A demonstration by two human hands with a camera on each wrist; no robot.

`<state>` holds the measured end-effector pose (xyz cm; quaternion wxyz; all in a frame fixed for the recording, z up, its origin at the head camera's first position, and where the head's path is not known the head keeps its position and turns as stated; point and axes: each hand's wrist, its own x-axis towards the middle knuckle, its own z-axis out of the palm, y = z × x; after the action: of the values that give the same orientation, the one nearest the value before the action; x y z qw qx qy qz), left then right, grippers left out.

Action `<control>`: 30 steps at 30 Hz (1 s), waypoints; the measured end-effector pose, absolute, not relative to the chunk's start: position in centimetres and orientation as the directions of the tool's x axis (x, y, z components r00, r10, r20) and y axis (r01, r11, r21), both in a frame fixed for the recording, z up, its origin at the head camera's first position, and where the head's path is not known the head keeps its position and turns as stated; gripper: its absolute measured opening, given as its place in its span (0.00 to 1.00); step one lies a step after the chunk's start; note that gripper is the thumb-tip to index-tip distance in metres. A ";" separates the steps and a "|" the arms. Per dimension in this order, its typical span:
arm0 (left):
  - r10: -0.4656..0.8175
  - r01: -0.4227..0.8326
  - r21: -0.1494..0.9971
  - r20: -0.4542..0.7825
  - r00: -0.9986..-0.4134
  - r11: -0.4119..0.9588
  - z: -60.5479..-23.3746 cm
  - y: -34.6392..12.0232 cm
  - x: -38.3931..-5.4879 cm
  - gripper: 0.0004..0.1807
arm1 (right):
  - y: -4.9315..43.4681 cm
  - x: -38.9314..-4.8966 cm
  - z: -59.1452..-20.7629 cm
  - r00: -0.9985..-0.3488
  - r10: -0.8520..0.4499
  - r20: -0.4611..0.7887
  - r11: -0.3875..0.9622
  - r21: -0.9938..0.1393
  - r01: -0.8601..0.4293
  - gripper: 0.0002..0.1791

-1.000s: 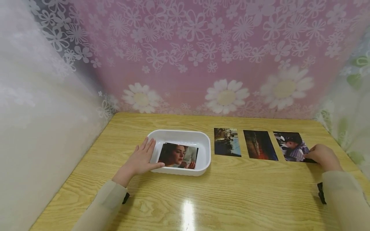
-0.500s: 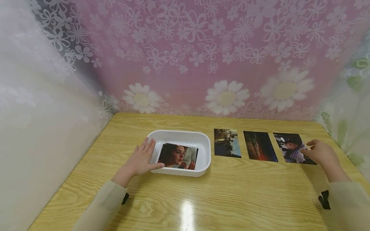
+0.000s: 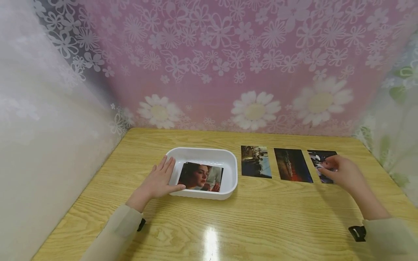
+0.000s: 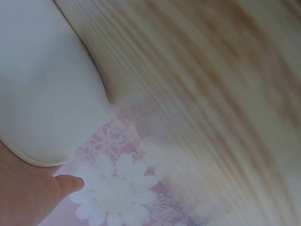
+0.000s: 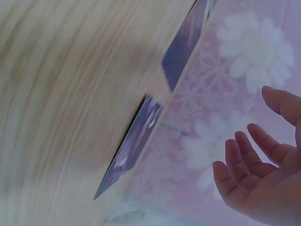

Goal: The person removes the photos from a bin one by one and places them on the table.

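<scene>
My left hand [image 3: 159, 181] lies on the left end of a white plastic tray [image 3: 203, 194], fingers straight over the rim and thumb along the near edge. Inside that tray is a small stack of photo prints [image 3: 197, 175], the top one showing a person's portrait. On the right, my right hand [image 3: 347, 175] hovers over the rightmost print [image 3: 319, 158] and hides part of it. The right wrist view shows this hand [image 5: 263, 183] with loosely bent fingers and nothing in them, above the print [image 5: 131, 143] lying on the table.
Left of that print lie a dark print [image 3: 293, 165] and a waterside-looking print [image 3: 256, 162], side by side between it and the tray. The wood-grain table [image 3: 261, 221] meets a pink floral backdrop [image 3: 202, 90] behind and pale panels at both sides.
My right hand has let go of the rightmost print's near right corner, lifted, and moved left over the print. The left hand and tray stay where they were.
</scene>
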<state>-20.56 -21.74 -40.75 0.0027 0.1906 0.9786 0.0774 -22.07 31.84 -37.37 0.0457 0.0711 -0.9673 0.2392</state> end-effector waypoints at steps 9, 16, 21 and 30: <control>0.373 0.371 0.152 0.014 -0.928 0.916 -40.8 -21.8 -20.6 0.56 | 27.3 -21.4 -36.4 -0.976 -0.171 0.134 0.860 -0.464 -0.215 0.32; 0.374 0.372 0.152 0.014 -0.927 0.916 -40.8 -21.8 -20.6 0.56 | 23.2 -21.5 -35.9 -0.954 -0.248 0.171 0.820 -0.488 -0.300 0.26; 0.374 0.372 0.151 0.015 -0.927 0.916 -40.9 -21.7 -20.5 0.55 | 20.7 -21.9 -35.9 -0.937 -0.293 0.192 0.800 -0.487 -0.350 0.24; 0.378 0.378 0.152 0.030 -0.925 0.913 -41.0 -21.7 -20.6 0.55 | 17.1 -22.4 -36.1 -0.927 -0.321 0.192 0.762 -0.530 -0.373 0.22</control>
<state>-20.59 -21.73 -41.03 0.0001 0.1930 0.9781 0.0776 -22.38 17.11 -36.07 0.0450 0.1851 -0.9374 0.2914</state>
